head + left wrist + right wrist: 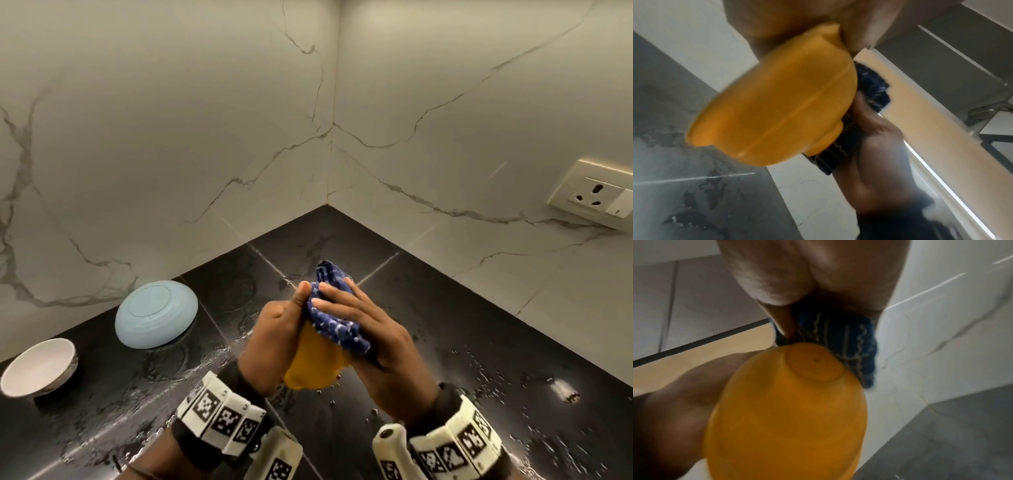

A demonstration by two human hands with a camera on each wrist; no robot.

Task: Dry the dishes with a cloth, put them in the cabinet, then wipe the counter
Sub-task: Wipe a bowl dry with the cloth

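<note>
Left hand (pixel 274 329) grips the yellow bowl (pixel 315 363) at frame centre; right hand (pixel 373 329), fingers curled, presses the blue cloth (pixel 337 317) onto it. Wet black counter (pixel 479 342) spreads below; blue plate (pixel 156 313) and white bowl (pixel 39 366) lie lower left

bowl (pixel 317 363) between both hands, cloth (pixel 337 317) apparently over it, plate (pixel 156 313) left on counter (pixel 445 359)

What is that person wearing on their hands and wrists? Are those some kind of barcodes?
Both hands, left hand and right hand, are bare, without gloves. Each wrist carries a cream-white segmented band printed with square black-and-white coded markers, strapped over a dark cuff. A cream camera housing juts from each band.
</note>
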